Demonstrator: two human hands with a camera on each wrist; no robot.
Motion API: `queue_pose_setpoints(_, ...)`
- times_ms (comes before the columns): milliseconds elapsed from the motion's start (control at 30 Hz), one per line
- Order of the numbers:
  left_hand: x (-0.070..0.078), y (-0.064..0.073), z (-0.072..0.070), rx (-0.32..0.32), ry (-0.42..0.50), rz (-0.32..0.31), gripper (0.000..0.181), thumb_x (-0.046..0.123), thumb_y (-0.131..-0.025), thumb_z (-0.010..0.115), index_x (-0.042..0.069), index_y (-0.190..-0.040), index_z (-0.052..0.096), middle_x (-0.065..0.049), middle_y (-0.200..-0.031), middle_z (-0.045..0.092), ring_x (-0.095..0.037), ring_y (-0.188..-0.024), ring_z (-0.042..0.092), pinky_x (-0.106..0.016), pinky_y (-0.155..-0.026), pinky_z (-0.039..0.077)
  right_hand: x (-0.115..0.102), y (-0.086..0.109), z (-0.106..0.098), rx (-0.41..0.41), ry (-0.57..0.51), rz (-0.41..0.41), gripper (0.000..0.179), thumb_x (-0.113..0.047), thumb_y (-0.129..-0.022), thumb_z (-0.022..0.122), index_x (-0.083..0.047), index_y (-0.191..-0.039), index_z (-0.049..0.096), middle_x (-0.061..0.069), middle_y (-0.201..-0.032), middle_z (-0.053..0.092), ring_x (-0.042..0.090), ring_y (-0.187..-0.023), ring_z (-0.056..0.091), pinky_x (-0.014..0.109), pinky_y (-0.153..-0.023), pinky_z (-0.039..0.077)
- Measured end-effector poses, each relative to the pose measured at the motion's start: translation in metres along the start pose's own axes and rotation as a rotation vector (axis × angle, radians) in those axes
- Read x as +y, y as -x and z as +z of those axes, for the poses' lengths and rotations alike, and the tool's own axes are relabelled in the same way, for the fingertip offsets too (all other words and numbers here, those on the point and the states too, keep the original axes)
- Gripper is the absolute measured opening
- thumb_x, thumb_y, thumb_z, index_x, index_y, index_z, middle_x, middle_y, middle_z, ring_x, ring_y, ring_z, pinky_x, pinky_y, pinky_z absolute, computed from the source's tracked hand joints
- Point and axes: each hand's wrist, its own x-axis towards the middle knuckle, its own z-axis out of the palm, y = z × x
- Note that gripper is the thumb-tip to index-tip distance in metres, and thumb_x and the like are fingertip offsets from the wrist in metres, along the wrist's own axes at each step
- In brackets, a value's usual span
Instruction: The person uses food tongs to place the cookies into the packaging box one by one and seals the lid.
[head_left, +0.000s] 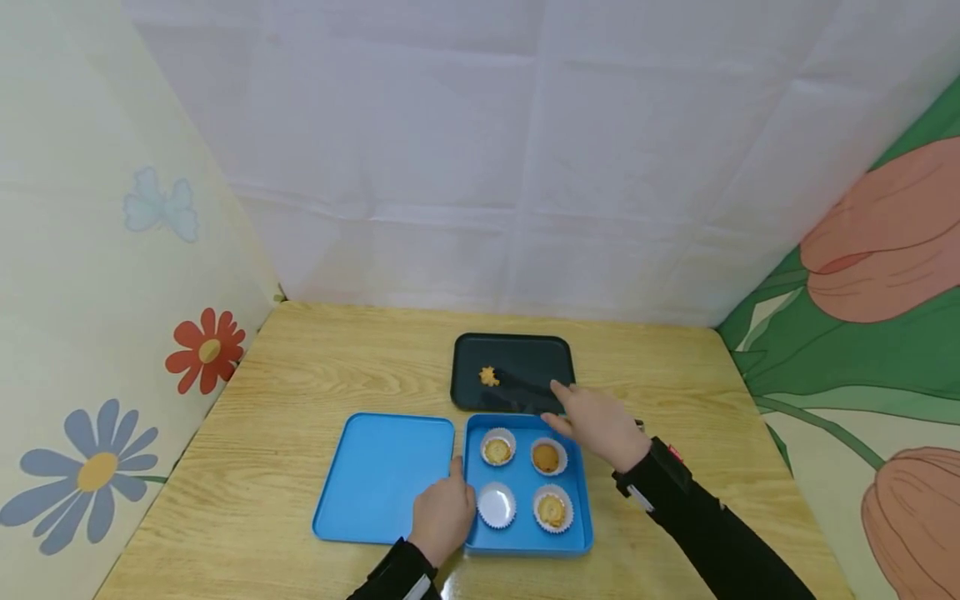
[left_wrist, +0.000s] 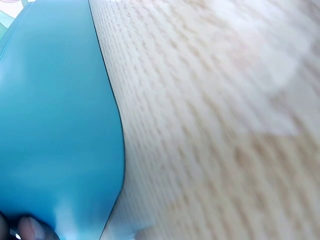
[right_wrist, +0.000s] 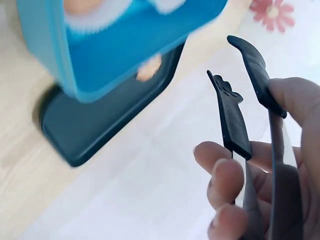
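A shallow blue box [head_left: 527, 546] holds paper cups, most with a cookie inside and the front-left cup [head_left: 497, 506] with none. My left hand [head_left: 442, 510] holds the box by its left wall; in the left wrist view only fingertips [left_wrist: 31, 229] show beside blue plastic. Over the back right of the box, my right hand [head_left: 600, 423] grips a pair of black-tipped tongs [right_wrist: 231, 120]. Their tips stand apart with nothing between them. In the head view the tongs blend into the black tray [head_left: 525, 346], where one small cookie [head_left: 489, 377] lies left of them.
To the left of the box, a flat blue lid [head_left: 382, 467] lies on the wooden table [head_left: 247, 467]. The black tray sits right behind the box. A white cloth [head_left: 487, 150] rises at the table's back edge, with flower-printed sheets [head_left: 97, 333] at both sides.
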Motion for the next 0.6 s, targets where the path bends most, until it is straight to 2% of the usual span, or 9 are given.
queue_pose_setpoints(133, 0.001, -0.001, -0.002, -0.015, 0.007, -0.018, 0.046, 0.019, -0.089, 0.047, -0.004, -0.128, 0.046, -0.008, -0.059, 0.053, -0.017, -0.054, 0.052, -0.036, -0.048, 0.041, 0.016, -0.027, 0.009, 0.068, 0.052, -0.01, 0.045, -0.039, -0.083, 0.064, -0.002, -0.107, 0.063, 0.007, -0.066, 0.058, 0.015, -0.048, 0.05, 0.025, -0.04, 0.037)
queue_pose_setpoints(300, 0.002, 0.0, -0.002, -0.042, 0.014, -0.04, 0.046, 0.019, -0.089, 0.047, -0.004, -0.128, 0.046, -0.008, -0.061, 0.054, -0.017, -0.055, 0.051, -0.038, -0.051, 0.043, 0.023, -0.051, 0.021, 0.013, 0.091, -0.059, 0.03, -0.037, -0.084, 0.063, -0.007, -0.086, 0.06, 0.002, -0.058, 0.045, 0.014, -0.047, 0.043, 0.028, -0.045, 0.036)
queue_pose_setpoints(400, 0.002, 0.0, -0.001, -0.04, 0.011, -0.039, 0.046, 0.02, -0.089, 0.047, -0.004, -0.128, 0.046, -0.009, -0.062, 0.055, -0.018, -0.056, 0.053, -0.039, -0.051, 0.043, 0.024, -0.061, 0.028, -0.024, 0.114, -0.063, 0.029, -0.038, -0.084, 0.062, -0.008, -0.083, 0.06, 0.002, -0.059, 0.045, 0.015, -0.049, 0.044, 0.03, -0.047, 0.038)
queue_pose_setpoints(600, 0.002, -0.001, -0.001, -0.019, 0.012, -0.034, 0.046, 0.019, -0.088, 0.048, -0.004, -0.128, 0.047, -0.009, -0.062, 0.056, -0.019, -0.056, 0.054, -0.039, -0.05, 0.043, 0.022, -0.079, 0.038, -0.054, 0.14, -0.047, 0.031, -0.041, -0.084, 0.06, -0.01, -0.089, 0.063, 0.002, -0.062, 0.05, 0.016, -0.053, 0.048, 0.031, -0.05, 0.041)
